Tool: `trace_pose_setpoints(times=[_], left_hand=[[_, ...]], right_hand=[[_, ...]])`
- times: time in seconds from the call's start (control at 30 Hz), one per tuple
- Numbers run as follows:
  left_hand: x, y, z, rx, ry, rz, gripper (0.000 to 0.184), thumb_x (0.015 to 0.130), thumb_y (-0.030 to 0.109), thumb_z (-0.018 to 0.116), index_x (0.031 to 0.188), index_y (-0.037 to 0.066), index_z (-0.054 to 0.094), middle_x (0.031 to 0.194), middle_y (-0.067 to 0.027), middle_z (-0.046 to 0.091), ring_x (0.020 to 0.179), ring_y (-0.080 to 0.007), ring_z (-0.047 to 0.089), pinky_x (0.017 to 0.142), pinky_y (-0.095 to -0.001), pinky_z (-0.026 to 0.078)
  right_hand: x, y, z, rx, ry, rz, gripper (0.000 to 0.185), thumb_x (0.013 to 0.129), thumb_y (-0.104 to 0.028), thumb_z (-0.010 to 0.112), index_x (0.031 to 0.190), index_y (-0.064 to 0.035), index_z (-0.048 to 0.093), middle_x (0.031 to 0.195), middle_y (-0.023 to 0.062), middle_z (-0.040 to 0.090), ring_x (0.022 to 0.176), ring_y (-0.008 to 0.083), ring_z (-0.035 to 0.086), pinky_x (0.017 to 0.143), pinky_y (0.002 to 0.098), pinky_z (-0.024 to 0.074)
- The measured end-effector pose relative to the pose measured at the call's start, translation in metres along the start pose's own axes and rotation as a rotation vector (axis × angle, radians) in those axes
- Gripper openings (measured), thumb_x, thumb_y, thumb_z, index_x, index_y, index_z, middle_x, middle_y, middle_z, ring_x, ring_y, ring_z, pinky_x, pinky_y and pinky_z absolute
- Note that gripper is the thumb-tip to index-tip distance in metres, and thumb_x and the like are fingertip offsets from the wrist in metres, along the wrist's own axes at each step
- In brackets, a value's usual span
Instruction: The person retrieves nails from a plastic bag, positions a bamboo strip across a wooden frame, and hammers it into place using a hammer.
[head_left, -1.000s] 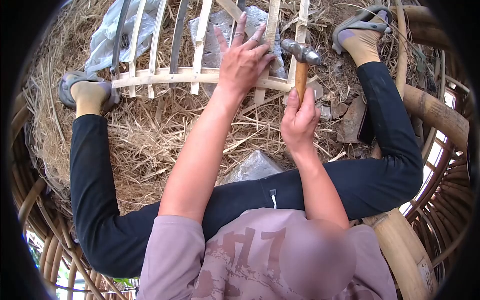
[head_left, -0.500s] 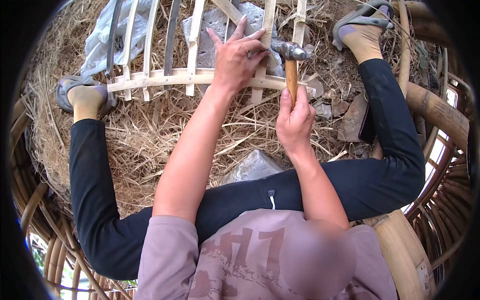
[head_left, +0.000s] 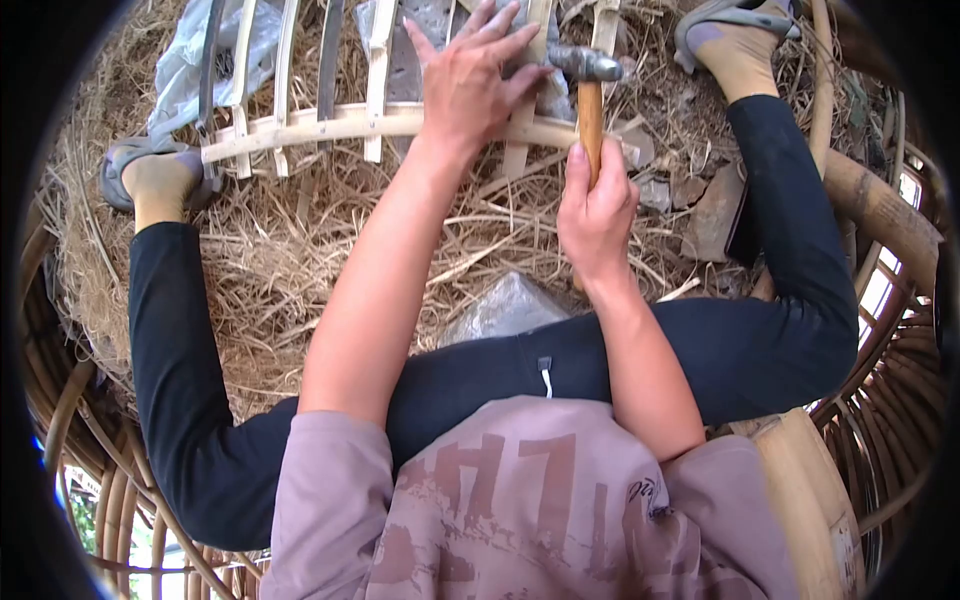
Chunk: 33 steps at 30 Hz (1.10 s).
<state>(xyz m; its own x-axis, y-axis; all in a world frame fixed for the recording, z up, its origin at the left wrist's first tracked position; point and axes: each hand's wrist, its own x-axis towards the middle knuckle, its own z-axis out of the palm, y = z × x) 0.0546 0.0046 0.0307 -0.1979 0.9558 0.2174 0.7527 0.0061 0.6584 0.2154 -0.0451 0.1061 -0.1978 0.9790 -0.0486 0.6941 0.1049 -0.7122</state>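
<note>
My left hand (head_left: pixel 474 80) lies with its fingers spread over the bamboo frame, resting on the strips near the curved crosspiece (head_left: pixel 345 125). Several upright slats (head_left: pixel 380 70) cross that curved piece, some pale and some dark. My right hand (head_left: pixel 597 205) is closed around the wooden handle of a hammer (head_left: pixel 590 110). The hammer's metal head is just right of my left fingers, above the right part of the curved piece. A grey stone block (head_left: pixel 405 60) lies under the slats, partly hidden by them and by my left hand.
Dry straw (head_left: pixel 290 260) covers the ground. A clear plastic bag (head_left: pixel 185 80) lies at the upper left, and a wrapped grey block (head_left: pixel 512 305) sits before my lap. Broken stones (head_left: pixel 712 215) lie right of the hammer. Thick bamboo poles (head_left: pixel 875 205) stand at the right.
The bamboo frame and both hands appear higher in view. The hammer head has swung left and sits closer to my left fingers than a second ago. My grip on the handle is unchanged.
</note>
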Motion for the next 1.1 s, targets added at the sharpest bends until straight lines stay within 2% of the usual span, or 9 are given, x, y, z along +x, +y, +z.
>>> trace_pose_setpoints(times=[0.07,0.27,0.37,0.47,0.57,0.67,0.77,0.97,1.1], left_hand=[[0.003,0.006,-0.005,-0.137,0.054,-0.01,0.024,0.078,0.019,0.079,0.102,0.018,0.078,0.133,-0.0074,0.065,0.136,-0.0319,0.05,0.115,-0.073,0.001],[0.004,0.01,-0.005,-0.242,0.047,-0.073,0.008,0.072,0.014,0.083,0.075,0.012,0.075,0.124,-0.0079,0.07,0.135,-0.031,0.052,0.117,-0.0684,0.005],[0.004,0.004,-0.001,-0.404,0.071,-0.068,0.008,0.07,0.012,0.082,0.074,0.011,0.075,0.124,-0.0096,0.07,0.134,-0.0315,0.053,0.119,-0.0647,0.008],[0.003,0.005,-0.002,-0.285,0.077,-0.059,0.009,0.069,0.01,0.081,0.074,0.009,0.074,0.124,-0.0106,0.069,0.133,-0.0317,0.054,0.119,-0.0617,0.011],[0.003,0.002,0.001,-0.382,0.098,-0.064,0.009,0.069,0.01,0.082,0.074,0.01,0.074,0.124,-0.01,0.07,0.133,-0.0316,0.054,0.118,-0.0654,0.008],[0.004,0.008,-0.002,-0.228,0.114,-0.048,0.009,0.069,0.011,0.082,0.071,0.01,0.073,0.123,-0.009,0.07,0.132,-0.0313,0.054,0.117,-0.0696,0.004],[0.002,0.008,-0.003,-0.223,0.085,-0.071,0.013,0.07,0.011,0.082,0.081,0.011,0.075,0.121,-0.0073,0.071,0.133,-0.031,0.053,0.115,-0.0722,0.0],[0.0,0.007,0.001,-0.208,0.115,-0.068,0.043,0.072,0.013,0.082,0.114,0.013,0.071,0.113,-0.0057,0.074,0.133,-0.031,0.053,0.116,-0.0707,0.001],[0.0,0.006,0.002,-0.175,0.081,-0.077,0.055,0.074,0.015,0.082,0.125,0.01,0.066,0.133,-0.0124,0.063,0.138,-0.0305,0.048,0.118,-0.0689,0.003]], right_hand=[[-0.002,-0.001,0.0,0.019,-0.017,0.041,0.016,0.102,-0.014,0.053,0.094,-0.0012,0.05,0.06,0.0163,0.054,0.053,0.0331,0.063,0.048,0.0409,0.0433],[-0.001,0.002,0.0,0.007,-0.018,0.048,0.017,0.102,-0.015,0.054,0.094,-0.0015,0.049,0.06,0.0165,0.055,0.053,0.0328,0.063,0.048,0.0405,0.0434],[-0.003,0.002,0.001,0.013,-0.015,0.067,0.017,0.102,-0.015,0.054,0.094,-0.0014,0.05,0.06,0.0173,0.056,0.054,0.0341,0.063,0.048,0.0417,0.0437],[-0.002,0.001,0.0,0.012,-0.024,0.05,0.016,0.102,-0.015,0.055,0.095,-0.0012,0.05,0.061,0.0184,0.057,0.055,0.0355,0.064,0.049,0.0431,0.0443],[-0.004,0.006,0.003,-0.029,-0.035,0.007,0.016,0.102,-0.015,0.055,0.096,-0.0008,0.051,0.062,0.0185,0.058,0.055,0.0352,0.064,0.049,0.0431,0.045],[-0.004,0.005,0.002,-0.033,-0.053,0.013,0.016,0.102,-0.015,0.054,0.097,-0.0001,0.051,0.062,0.0178,0.058,0.055,0.0342,0.064,0.05,0.0422,0.0454],[-0.003,-0.003,0.001,-0.007,-0.038,0.015,0.016,0.102,-0.015,0.054,0.098,0.0004,0.052,0.062,0.0174,0.057,0.054,0.0339,0.063,0.05,0.0417,0.0454],[-0.002,-0.005,-0.001,-0.014,-0.056,0.035,0.016,0.102,-0.015,0.053,0.098,0.0003,0.052,0.062,0.0174,0.058,0.055,0.0339,0.064,0.05,0.0414,0.0448],[-0.002,-0.002,-0.001,-0.025,-0.056,0.029,0.015,0.102,-0.014,0.053,0.098,0.0002,0.052,0.063,0.0175,0.058,0.056,0.0341,0.064,0.05,0.0414,0.0452]])
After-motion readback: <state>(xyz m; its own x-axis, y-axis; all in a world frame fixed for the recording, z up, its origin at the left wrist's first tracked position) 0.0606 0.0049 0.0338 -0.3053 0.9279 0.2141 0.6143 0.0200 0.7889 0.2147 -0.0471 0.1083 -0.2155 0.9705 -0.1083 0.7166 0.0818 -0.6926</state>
